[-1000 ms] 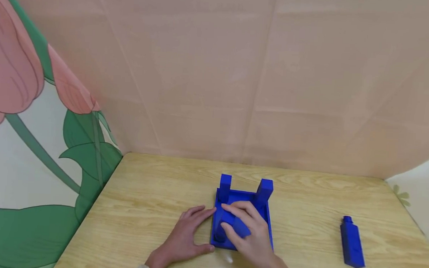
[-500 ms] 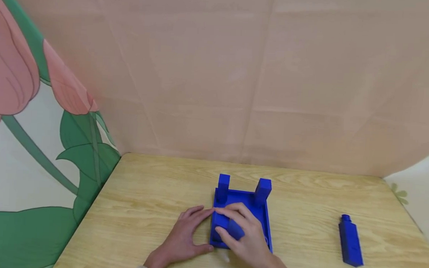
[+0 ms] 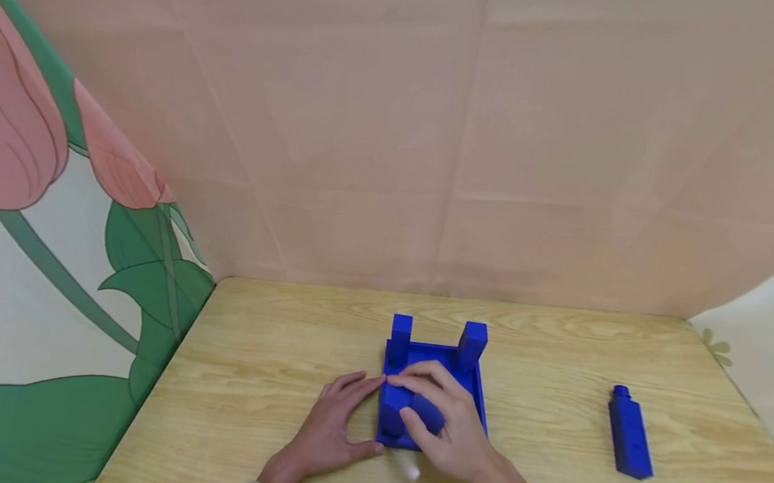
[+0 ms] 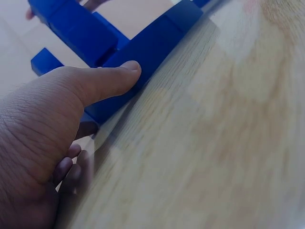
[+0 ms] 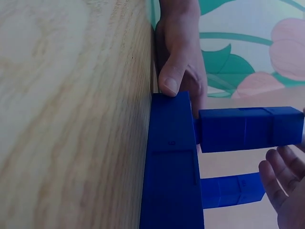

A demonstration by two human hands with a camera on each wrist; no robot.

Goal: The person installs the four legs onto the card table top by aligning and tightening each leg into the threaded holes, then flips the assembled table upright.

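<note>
A blue square tabletop (image 3: 443, 353) with a raised rim lies on the wooden table, like a small table upside down. Two blue legs (image 3: 401, 336) stand at its far corners. At the near left corner is a third leg (image 3: 392, 417), upright in the right wrist view. My right hand (image 3: 459, 428) holds this leg by its upper end between thumb and fingers. Some of its fingertips are hidden in the right wrist view. My left hand (image 3: 327, 426) grips the tabletop's left side, thumb (image 4: 119, 78) against the near edge, index fingertip on the left rim.
Another blue leg (image 3: 631, 436) with a threaded end lies on the wooden table (image 3: 279, 338) to the right. A pink cloth backdrop (image 3: 365, 140) hangs behind the table's far edge. Tulip-patterned fabric (image 3: 26, 182) runs along the left side.
My right hand's fingers have shifted on the near left leg, uncovering more of its top, and the leg looks slightly turned. The left hand keeps its place on the tabletop.
</note>
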